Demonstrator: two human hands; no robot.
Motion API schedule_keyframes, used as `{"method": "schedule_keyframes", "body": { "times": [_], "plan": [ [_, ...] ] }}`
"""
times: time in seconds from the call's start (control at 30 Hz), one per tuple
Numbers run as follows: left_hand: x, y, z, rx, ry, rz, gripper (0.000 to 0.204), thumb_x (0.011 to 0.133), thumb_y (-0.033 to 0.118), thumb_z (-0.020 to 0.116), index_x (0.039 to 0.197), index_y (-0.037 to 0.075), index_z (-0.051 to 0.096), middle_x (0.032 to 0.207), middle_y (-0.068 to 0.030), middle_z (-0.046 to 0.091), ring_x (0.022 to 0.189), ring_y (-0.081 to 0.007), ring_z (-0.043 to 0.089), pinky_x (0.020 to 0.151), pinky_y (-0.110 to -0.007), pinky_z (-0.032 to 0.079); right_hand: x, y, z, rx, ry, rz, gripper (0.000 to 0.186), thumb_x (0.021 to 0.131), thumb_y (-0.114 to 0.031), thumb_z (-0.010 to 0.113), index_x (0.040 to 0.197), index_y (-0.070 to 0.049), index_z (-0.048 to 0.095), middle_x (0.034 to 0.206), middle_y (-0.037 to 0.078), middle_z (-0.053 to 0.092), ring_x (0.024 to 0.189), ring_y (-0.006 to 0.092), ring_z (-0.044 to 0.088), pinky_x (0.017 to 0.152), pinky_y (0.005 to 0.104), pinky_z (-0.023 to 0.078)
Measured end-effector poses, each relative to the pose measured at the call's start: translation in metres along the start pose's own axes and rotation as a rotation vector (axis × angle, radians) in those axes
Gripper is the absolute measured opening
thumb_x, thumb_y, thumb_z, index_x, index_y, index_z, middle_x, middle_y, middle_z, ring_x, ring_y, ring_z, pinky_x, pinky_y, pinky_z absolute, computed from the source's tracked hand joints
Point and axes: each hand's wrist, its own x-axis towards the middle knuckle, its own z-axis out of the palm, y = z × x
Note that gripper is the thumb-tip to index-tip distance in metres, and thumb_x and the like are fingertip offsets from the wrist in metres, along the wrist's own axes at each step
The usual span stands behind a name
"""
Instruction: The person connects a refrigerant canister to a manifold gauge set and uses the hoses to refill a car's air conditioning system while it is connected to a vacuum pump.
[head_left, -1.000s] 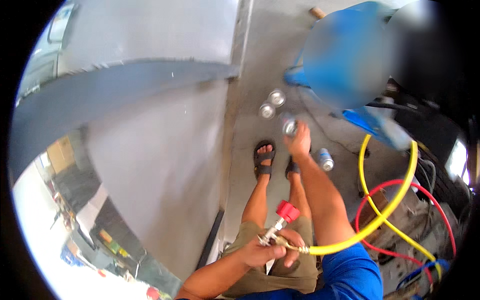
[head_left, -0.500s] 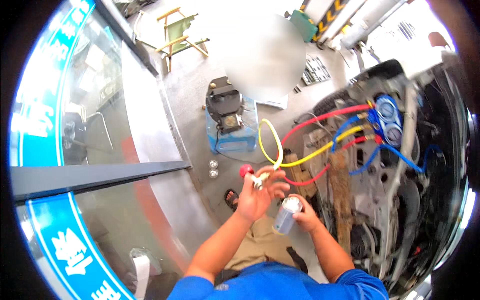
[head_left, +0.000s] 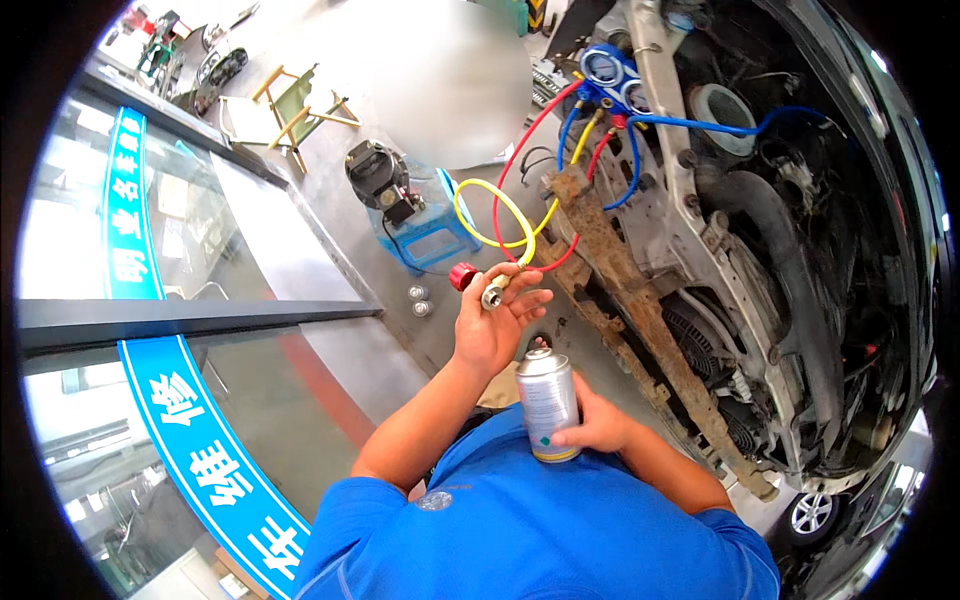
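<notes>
My left hand (head_left: 488, 335) is closed around a brass can-tap valve (head_left: 496, 290) with a red knob (head_left: 462, 276); some of its fingers are loosely curled. A yellow hose (head_left: 524, 225) runs from the valve toward a blue manifold gauge set (head_left: 632, 95) with two dials. In my right hand (head_left: 602, 420) is a silver refrigerant can (head_left: 547, 400), almost upright in front of my chest, its top uncovered. The valve and the can are apart, with the valve above the can. Red and blue hoses also leave the gauge set, which sits at the car's opened front (head_left: 690, 200).
A rusty crossbar (head_left: 640, 310) spans the car front on my right. Beyond my left hand stand a blue crate (head_left: 425, 240) with a black pump-like machine (head_left: 385, 180) and two small cans (head_left: 420, 301) on the floor. Glass panels (head_left: 250, 400) line my left; a folding chair (head_left: 295, 110) is farther off.
The right hand has lifted the can closer to my chest and stood it more upright. My left hand still holds the valve, its open end now turned toward me. The view has shifted.
</notes>
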Motion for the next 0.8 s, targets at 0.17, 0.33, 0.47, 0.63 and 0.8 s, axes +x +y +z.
{"method": "schedule_keyframes", "body": {
  "times": [0.17,0.33,0.47,0.63,0.8],
  "plan": [
    [-0.016,-0.018,0.022,0.126,-0.017,-0.026,0.039,0.097,0.042,0.036,0.114,0.011,0.053,0.116,-0.0136,0.062,0.103,-0.0299,0.061,0.087,-0.041,0.048,-0.035,-0.023,0.007,-0.402,0.129,-0.067,0.108,0.065,-0.033,0.082,0.146,-0.002,0.017,0.133,0.020,0.043,0.121,0.0278,0.047,0.102,0.0377,0.036],
    [-0.013,-0.025,0.032,0.195,-0.005,-0.032,0.034,0.096,0.037,0.040,0.111,0.009,0.052,0.112,-0.0179,0.062,0.104,-0.0330,0.060,0.089,-0.044,0.049,-0.029,-0.048,0.003,-0.865,0.406,-0.317,0.099,0.063,-0.028,0.079,0.145,-0.009,0.026,0.126,0.020,0.048,0.113,0.0366,0.053,0.095,0.0401,0.043],
    [-0.002,-0.025,0.031,0.221,-0.031,-0.012,0.033,0.096,0.034,0.039,0.109,0.006,0.052,0.107,-0.0193,0.063,0.103,-0.0345,0.059,0.090,-0.045,0.048,-0.024,-0.056,0.005,-1.048,0.573,-0.429,0.087,0.063,-0.021,0.074,0.141,-0.012,0.036,0.121,0.018,0.050,0.107,0.0373,0.054,0.090,0.0426,0.045],
    [0.018,-0.017,0.023,0.279,-0.006,-0.021,0.031,0.097,0.030,0.037,0.109,0.006,0.052,0.101,-0.0164,0.064,0.096,-0.0311,0.061,0.087,-0.043,0.049,-0.021,-0.062,0.017,-1.168,0.701,-0.499,0.073,0.063,-0.019,0.072,0.132,-0.011,0.048,0.121,0.018,0.051,0.107,0.0361,0.054,0.090,0.0433,0.045],
    [0.036,-0.013,-0.019,0.568,-0.064,-0.016,0.034,0.095,0.027,0.043,0.121,0.006,0.049,0.114,-0.0128,0.059,0.103,-0.0252,0.058,0.088,-0.041,0.049,-0.014,-0.044,0.019,-1.280,0.794,-0.606,0.065,0.064,-0.020,0.074,0.126,-0.013,0.052,0.122,0.016,0.050,0.106,0.0357,0.053,0.088,0.0443,0.045]
  ]
}}
